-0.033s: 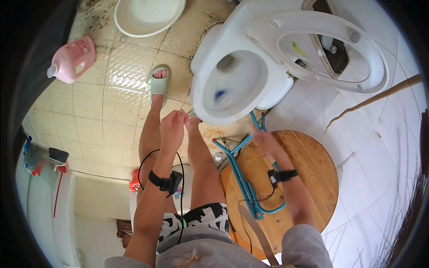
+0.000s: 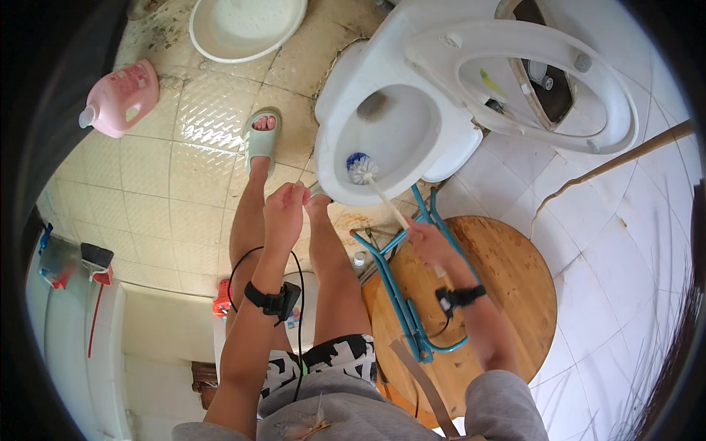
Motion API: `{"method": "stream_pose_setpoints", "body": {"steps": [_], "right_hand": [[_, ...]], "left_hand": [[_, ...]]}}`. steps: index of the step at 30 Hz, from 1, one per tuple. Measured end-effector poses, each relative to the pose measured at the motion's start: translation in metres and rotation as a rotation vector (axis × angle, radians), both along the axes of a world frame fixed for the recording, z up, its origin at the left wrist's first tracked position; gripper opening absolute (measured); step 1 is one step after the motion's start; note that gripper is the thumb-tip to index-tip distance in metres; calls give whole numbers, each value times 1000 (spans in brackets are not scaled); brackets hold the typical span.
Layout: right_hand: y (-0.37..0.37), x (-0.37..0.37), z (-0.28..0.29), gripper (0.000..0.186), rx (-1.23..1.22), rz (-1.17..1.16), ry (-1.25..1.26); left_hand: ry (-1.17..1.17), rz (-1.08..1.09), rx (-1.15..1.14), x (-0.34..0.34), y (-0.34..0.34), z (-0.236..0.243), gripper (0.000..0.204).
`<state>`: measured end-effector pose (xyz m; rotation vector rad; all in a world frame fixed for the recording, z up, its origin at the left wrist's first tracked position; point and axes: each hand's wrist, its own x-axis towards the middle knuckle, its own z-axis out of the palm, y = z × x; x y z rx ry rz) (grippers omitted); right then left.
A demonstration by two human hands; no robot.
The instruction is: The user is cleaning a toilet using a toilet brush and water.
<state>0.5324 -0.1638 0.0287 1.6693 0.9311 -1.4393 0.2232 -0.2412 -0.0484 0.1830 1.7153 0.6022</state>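
Observation:
My right hand [image 2: 432,245] is closed around the pale handle of a toilet brush [image 2: 362,169]. Its white and blue bristles lie inside the bowl of the white toilet [image 2: 430,158], against the near inner wall. The toilet seat [image 2: 625,110] is raised and leans back to the right. Over my legs, left of the toilet rim, my left hand [image 2: 285,204] is closed with its fingers curled. Whatever those fingers may hold is hidden.
A round wooden tabletop [image 2: 507,287] and a blue metal folding frame [image 2: 397,294] stand below my right arm. Pink jug [image 2: 121,95] and white basin [image 2: 246,29] sit on the tiled floor. A stick [image 2: 618,165] leans at the right wall.
The toilet brush, a faint blur before, now shows clearly in the bowl. My right hand has shifted slightly down, toward me. My left hand stays in place.

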Motion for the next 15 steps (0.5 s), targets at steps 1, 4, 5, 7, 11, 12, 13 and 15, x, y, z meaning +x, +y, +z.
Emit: {"method": "stream_pose_setpoints", "body": {"steps": [1,4,5,7,11,12,13,15], "right_hand": [[6,-33,11,41,-180,-99,-63],[30,-19,5,44,285,-20,351],[69,-23,8,44,278,-29,222],[116,-24,16,43,251,0,-23],[82,16,27,46,115,533,-47],[53,-3,25,46,71,490,67],[31,-20,31,47,33,448,157],[18,-31,26,46,153,371,310]], "left_hand": [[11,5,3,-4,2,2,34],[8,-25,10,-2,15,14,34],[-23,-10,8,-3,16,14,34],[-45,6,-3,-5,11,11,34],[-82,53,21,-3,13,12,34],[-68,54,-4,-9,10,15,35],[-68,64,3,-10,12,17,35],[-35,65,27,-12,16,21,35]]}}
